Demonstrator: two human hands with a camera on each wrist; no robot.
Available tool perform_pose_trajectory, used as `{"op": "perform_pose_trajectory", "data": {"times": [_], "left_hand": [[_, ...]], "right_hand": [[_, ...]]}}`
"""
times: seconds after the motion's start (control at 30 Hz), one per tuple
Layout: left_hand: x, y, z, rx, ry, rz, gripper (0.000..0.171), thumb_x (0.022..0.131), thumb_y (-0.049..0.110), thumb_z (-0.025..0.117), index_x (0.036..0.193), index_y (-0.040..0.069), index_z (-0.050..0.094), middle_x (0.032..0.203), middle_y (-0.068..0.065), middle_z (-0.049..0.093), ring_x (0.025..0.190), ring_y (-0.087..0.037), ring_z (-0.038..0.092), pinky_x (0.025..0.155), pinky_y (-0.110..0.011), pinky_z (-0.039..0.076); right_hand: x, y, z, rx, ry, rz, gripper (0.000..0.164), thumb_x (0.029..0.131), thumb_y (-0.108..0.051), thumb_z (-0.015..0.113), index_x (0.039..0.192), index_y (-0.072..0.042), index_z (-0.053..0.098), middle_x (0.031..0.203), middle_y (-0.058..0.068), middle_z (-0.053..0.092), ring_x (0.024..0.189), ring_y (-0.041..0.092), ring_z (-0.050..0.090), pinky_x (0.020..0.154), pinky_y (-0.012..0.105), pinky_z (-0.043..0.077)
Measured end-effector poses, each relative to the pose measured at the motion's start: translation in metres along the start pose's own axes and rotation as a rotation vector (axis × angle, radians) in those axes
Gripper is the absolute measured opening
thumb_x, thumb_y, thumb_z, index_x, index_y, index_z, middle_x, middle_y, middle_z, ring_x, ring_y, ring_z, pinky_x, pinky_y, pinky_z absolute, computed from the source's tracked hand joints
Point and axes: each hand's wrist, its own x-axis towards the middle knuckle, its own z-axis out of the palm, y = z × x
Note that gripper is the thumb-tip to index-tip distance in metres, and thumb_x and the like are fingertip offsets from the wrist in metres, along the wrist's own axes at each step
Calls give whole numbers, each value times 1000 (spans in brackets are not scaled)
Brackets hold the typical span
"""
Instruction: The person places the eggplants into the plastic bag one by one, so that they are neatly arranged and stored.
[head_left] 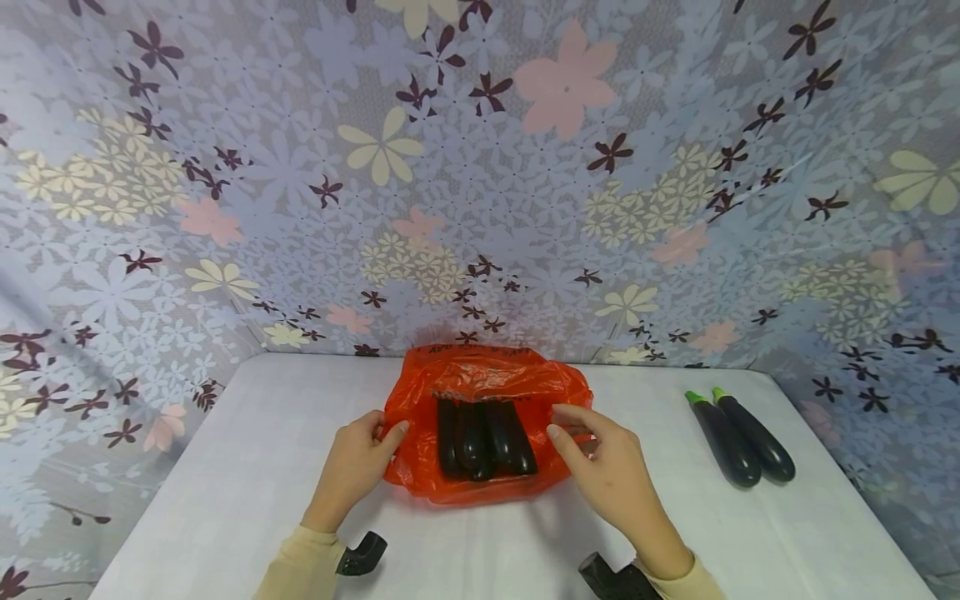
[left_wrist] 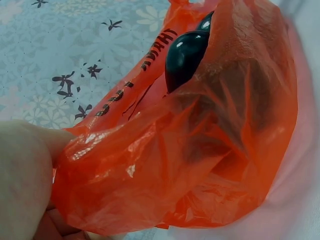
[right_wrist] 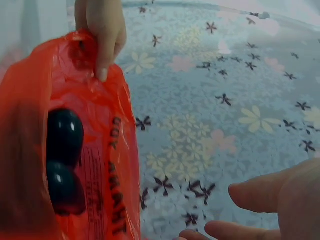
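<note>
A white table (head_left: pixel 285 442) stands before a flower-patterned backdrop (head_left: pixel 487 208) at the far side, the same pattern flanking it left and right. One red plastic bag (head_left: pixel 480 375) lies at the table's middle, mouth open, with at least three dark eggplants (head_left: pixel 474 442) inside; the exact number cannot be told. Two more eggplants (head_left: pixel 724 443) lie side by side at right. The left hand (head_left: pixel 362 457) pinches the bag's left edge; the right hand (head_left: pixel 611 467), thumb and fingers spread, is empty beside its right edge.
</note>
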Motion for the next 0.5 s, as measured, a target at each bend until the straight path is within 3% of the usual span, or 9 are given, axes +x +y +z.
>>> {"op": "perform_pose_trajectory", "data": {"times": [0.27,0.5], "left_hand": [[-1,0,0,-5,-1,-1,24,97,28,67,87,8,59,65,-1,48,58,-14,47,50,-26,40],[-1,1,-1,-8,0,-2,24,97,28,67,87,8,59,65,-1,48,58,-14,47,50,-26,40]], "right_hand": [[-1,20,-23,-64,77,-23,29,98,-25,67,121,-8,71,109,3,73,94,17,69,75,28,55],[1,41,-39,-75,131,14,31,99,-24,65,122,-5,69,109,10,73,82,20,71,67,20,54]]}}
